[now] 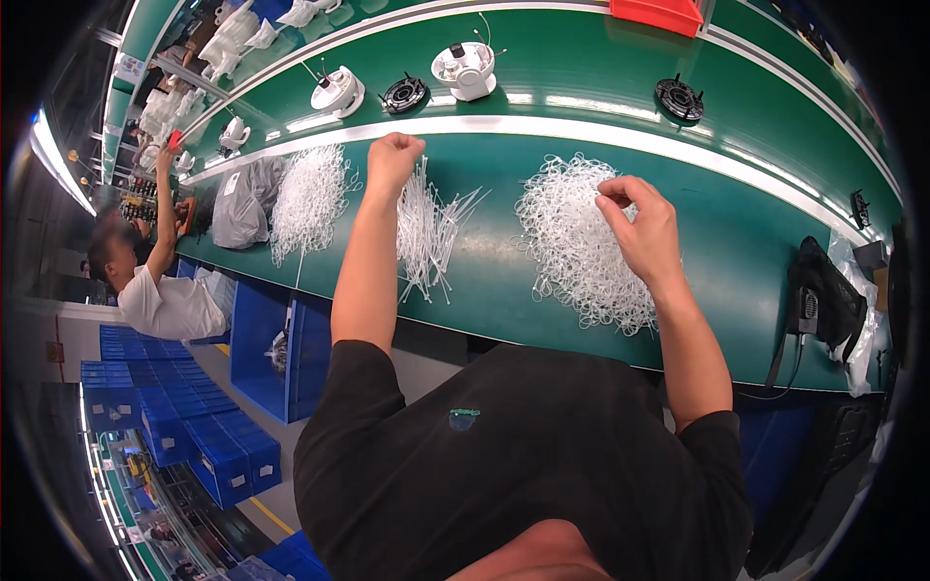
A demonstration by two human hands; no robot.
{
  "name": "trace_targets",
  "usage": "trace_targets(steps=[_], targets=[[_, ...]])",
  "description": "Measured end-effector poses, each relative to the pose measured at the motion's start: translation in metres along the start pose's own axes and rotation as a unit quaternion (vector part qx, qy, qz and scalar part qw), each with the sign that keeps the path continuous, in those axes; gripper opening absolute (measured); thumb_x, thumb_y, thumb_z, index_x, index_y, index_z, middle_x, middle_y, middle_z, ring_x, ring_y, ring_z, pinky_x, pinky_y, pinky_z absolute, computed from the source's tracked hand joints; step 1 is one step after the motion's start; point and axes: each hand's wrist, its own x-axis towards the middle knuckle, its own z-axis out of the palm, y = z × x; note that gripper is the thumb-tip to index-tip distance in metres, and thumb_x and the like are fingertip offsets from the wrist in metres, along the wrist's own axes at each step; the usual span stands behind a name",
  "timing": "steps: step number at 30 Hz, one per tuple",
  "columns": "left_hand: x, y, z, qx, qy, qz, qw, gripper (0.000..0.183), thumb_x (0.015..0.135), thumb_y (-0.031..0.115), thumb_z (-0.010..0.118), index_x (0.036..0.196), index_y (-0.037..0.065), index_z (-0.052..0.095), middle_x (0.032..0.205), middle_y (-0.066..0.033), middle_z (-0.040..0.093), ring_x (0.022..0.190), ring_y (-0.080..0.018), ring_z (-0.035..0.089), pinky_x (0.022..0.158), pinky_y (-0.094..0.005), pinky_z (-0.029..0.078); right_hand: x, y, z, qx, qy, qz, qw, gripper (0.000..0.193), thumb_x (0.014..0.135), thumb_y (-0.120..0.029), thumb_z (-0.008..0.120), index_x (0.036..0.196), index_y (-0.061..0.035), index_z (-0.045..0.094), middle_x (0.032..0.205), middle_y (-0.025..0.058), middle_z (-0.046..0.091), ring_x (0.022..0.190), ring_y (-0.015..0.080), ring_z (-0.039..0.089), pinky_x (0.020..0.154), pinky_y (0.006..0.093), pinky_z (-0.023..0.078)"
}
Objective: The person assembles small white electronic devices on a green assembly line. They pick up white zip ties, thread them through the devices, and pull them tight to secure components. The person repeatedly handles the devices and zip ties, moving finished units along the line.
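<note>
White plastic stock on a green bench (pixel 736 242), three lots along the near edge.

Item 1: straight ties (pixel 431 232), loose sheaf fanned toward the near edge, mid-bench. Left hand (pixel 392 155) clenched in a fist above the far end of the sheaf, knuckles up; whether it grips any ties I cannot tell. Left forearm runs straight out from the shoulder, elbow over the near edge.

Item 2: looped ties (pixel 572 242), tangled heap right of the sheaf, reaching close to the near edge. Right hand (pixel 639 228) rests on the heap's far right side, thumb and forefinger pinched on one loop, other fingers curled. Right forearm angled inward, wrist bent slightly down.

Item 3: second heap (pixel 308 198) toward the left end, beside a grey bag (pixel 242 203).

Far side, past the pale strip: white housings (pixel 465 68) and black round parts (pixel 404 94); red tray (pixel 659 14) at the far edge. Black pouch (pixel 823 300) hangs at the right end. Another person (pixel 160 290) reaches up at the left end.

Risks, as judged:
- Loops interlock; a pinched one may drag neighbours off the near edge.
- Sheaf lies loose; a sweep of the left forearm could scatter it or mix it into the heap.
- Fist may shed ties if any are held loosely.
</note>
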Motion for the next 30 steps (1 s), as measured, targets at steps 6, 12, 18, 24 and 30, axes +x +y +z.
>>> trace_targets(steps=[6, 12, 18, 24, 30], targets=[[-0.072, 0.081, 0.012, -0.334, -0.143, 0.040, 0.931, 0.011, 0.097, 0.013, 0.063, 0.099, 0.003, 0.059, 0.086, -0.0064, 0.066, 0.063, -0.0078, 0.058, 0.050, -0.0202, 0.045, 0.006, -0.027, 0.022, 0.096, -0.020, -0.017, 0.995, 0.019, 0.085, -0.007, 0.072, 0.102, -0.0002, 0.065, 0.095, 0.0085, 0.069, 0.086, 0.0174, 0.067, 0.079, 0.0305, 0.053], [-0.130, 0.102, 0.052, -0.499, -0.249, 0.062, 0.828, 0.013, 0.096, 0.007, 0.062, 0.105, 0.000, 0.056, 0.093, -0.0117, 0.068, 0.073, -0.0125, 0.064, 0.061, -0.0248, 0.054, 0.001, -0.037, 0.049, 0.231, -0.071, 0.012, 0.970, 0.016, 0.086, -0.009, 0.072, 0.096, -0.0022, 0.063, 0.092, 0.0099, 0.069, 0.084, 0.0180, 0.069, 0.073, 0.0313, 0.054], [-0.145, 0.100, 0.069, -0.491, -0.245, 0.049, 0.834, 0.013, 0.093, 0.001, 0.065, 0.104, -0.003, 0.060, 0.094, -0.0116, 0.068, 0.076, -0.0137, 0.065, 0.066, -0.0271, 0.057, 0.001, -0.031, 0.040, 0.131, 0.040, -0.065, 0.988, 0.010, 0.085, -0.006, 0.071, 0.091, -0.0023, 0.064, 0.083, 0.0076, 0.069, 0.078, 0.0167, 0.069, 0.071, 0.0304, 0.054], [-0.161, 0.099, 0.086, -0.462, -0.235, 0.048, 0.854, 0.012, 0.093, 0.002, 0.065, 0.103, -0.003, 0.060, 0.091, -0.0117, 0.067, 0.077, -0.0153, 0.066, 0.066, -0.0284, 0.059, 0.000, -0.039, 0.038, 0.170, 0.068, -0.012, 0.983, 0.017, 0.085, -0.006, 0.070, 0.101, -0.0019, 0.065, 0.082, 0.0086, 0.070, 0.076, 0.0165, 0.068, 0.071, 0.0306, 0.054], [-0.156, 0.099, 0.085, -0.477, -0.203, 0.058, 0.853, 0.014, 0.093, 0.003, 0.066, 0.103, -0.004, 0.060, 0.087, -0.0119, 0.068, 0.075, -0.0156, 0.067, 0.067, -0.0285, 0.060, -0.001, -0.028, 0.042, 0.069, 0.059, -0.083, 0.992, 0.010, 0.082, -0.007, 0.072, 0.091, -0.0056, 0.070, 0.081, 0.0078, 0.071, 0.070, 0.0201, 0.067, 0.067, 0.0327, 0.053]])
